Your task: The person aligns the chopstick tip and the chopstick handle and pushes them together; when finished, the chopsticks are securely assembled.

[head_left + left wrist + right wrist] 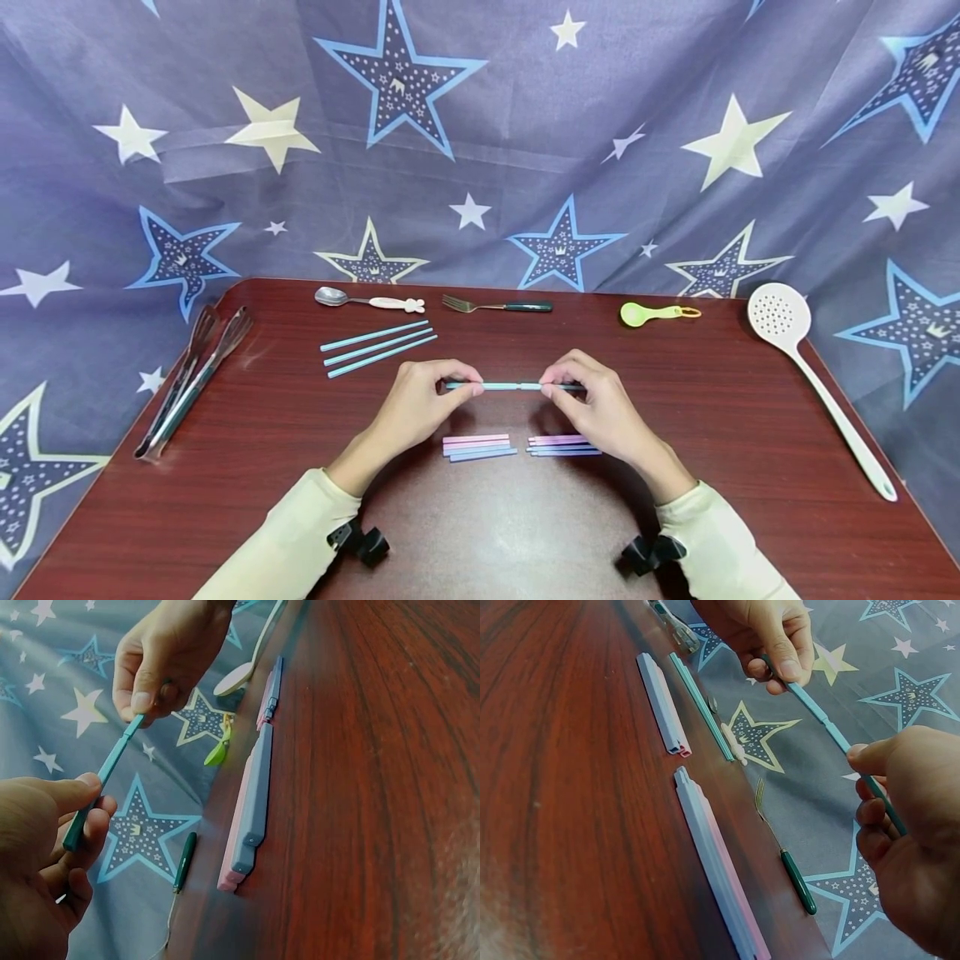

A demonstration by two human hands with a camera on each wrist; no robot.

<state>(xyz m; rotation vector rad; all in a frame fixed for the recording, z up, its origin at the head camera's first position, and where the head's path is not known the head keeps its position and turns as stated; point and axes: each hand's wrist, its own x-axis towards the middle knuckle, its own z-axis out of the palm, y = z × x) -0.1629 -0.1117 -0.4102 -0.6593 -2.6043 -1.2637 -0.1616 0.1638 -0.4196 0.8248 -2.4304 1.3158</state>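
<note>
Between both hands a teal chopstick (501,386) is held level above the table, with a seam near its middle where two sections meet. My left hand (423,396) pinches its left section between thumb and fingers. Thumb and fingertips of my right hand (596,404) pinch the right section. In the left wrist view, a narrow step shows on the chopstick (112,763) close to the right fingertips. Below the hands lie short pink and blue stick sections in a left bundle (478,447) and a right bundle (562,446); the right hand partly covers the latter.
Three teal chopsticks (378,348) lie at the back left, near a spoon (386,303) and a fork (498,307). Metal tongs (187,387) rest along the left edge. A green measuring spoon (652,313) and white skimmer (825,392) lie right. Star-patterned cloth (480,167) hangs behind.
</note>
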